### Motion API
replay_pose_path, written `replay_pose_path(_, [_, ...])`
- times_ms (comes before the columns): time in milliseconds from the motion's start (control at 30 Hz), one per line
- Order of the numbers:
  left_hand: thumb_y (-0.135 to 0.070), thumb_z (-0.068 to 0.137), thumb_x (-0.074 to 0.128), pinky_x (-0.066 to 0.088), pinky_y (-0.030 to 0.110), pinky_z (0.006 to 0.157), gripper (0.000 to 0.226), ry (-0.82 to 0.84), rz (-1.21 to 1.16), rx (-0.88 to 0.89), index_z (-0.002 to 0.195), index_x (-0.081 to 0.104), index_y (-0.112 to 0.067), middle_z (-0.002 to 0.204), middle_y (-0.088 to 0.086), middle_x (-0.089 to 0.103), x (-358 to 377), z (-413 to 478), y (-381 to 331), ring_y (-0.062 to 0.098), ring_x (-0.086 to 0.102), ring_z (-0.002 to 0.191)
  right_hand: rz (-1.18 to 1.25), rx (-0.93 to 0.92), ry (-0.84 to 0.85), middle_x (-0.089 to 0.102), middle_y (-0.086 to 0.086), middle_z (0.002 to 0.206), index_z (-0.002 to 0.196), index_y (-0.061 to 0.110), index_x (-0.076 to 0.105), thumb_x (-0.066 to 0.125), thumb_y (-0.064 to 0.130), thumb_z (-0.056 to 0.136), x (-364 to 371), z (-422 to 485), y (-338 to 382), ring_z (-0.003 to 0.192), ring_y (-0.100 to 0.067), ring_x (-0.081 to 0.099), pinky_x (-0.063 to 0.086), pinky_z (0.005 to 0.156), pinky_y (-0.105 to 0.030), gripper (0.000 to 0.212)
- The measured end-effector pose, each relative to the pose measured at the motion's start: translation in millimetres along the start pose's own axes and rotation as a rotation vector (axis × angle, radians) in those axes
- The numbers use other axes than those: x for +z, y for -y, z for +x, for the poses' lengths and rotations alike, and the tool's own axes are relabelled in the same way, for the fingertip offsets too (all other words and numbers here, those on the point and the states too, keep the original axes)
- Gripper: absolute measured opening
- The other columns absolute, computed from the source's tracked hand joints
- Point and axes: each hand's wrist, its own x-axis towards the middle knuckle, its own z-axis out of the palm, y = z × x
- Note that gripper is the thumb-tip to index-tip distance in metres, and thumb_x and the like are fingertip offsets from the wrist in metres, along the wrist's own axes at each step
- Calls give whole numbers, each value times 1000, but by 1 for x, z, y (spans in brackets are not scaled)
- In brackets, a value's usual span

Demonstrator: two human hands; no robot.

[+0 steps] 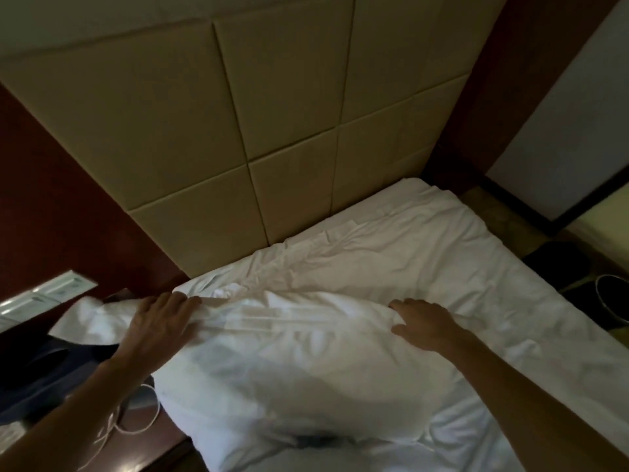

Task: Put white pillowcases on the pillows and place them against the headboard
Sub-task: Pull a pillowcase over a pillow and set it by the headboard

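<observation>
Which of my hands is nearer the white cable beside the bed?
Left. The left hand grips the left end of the pillow, with the cable just below its wrist. The right hand holds the pillow's other end, across the pillow from the cable.

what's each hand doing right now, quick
Left hand: grips the pillowcase at its end.
Right hand: pinches the pillowcase fabric.

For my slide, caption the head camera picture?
Left hand and right hand hold a white pillow on the bed near the headboard.
</observation>
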Motion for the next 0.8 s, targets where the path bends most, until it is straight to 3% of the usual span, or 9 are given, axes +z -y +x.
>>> replay_pose_path(167, [-42, 83, 48, 40, 48, 80, 40, -17, 8, -32, 111, 63, -20, 95, 7, 58, -11, -8, 5, 33, 57, 89, 60, 46, 30, 49, -5, 136, 144, 27, 35, 49, 30, 92, -1, -28, 16, 122, -27, 51, 44, 99, -39, 54])
replay_pose_path(267, [-40, 84, 44, 39, 47, 75, 37, 15, 44, -71, 109, 62, -19, 91, 8, 56, -16, -23, 0, 33, 54, 84, 11, 100, -94, 56, -1, 125, 137, 30, 43, 52, 24, 88, 1, -53, 38, 114, -23, 56, 47, 92, -36, 50])
replay_pose_path(400, [-24, 76, 74, 40, 46, 69, 34, 69, 37, -78, 106, 63, -14, 87, 11, 58, -31, -44, 1, 33, 56, 80, -156, 119, -287, 59, 1, 116, 132, 29, 46, 52, 18, 87, 8, -90, 70, 106, -21, 58, 46, 85, -36, 47])
replay_pose_path(467, [-21, 72, 79, 39, 45, 67, 39, 63, 40, -87, 107, 63, -14, 87, 11, 58, -44, -53, 6, 34, 56, 79, -207, 126, -378, 60, 1, 116, 133, 29, 47, 52, 17, 86, 7, -105, 80, 104, -20, 58, 47, 82, -35, 49])
replay_pose_path(667, [-22, 78, 71, 41, 42, 67, 32, -39, 3, -132, 107, 59, -18, 90, 7, 58, -92, -60, 41, 31, 57, 79, -263, 165, -535, 67, -3, 93, 119, 24, 63, 61, 9, 78, -38, -122, 100, 83, -24, 63, 50, 66, -35, 43])
replay_pose_path(800, [-27, 83, 62, 41, 42, 66, 24, -109, -23, -182, 105, 57, -19, 88, 5, 57, -117, -61, 67, 32, 58, 79, -278, 113, -633, 65, -5, 88, 111, 20, 65, 63, 6, 77, -87, -114, 117, 78, -26, 60, 44, 62, -33, 38])
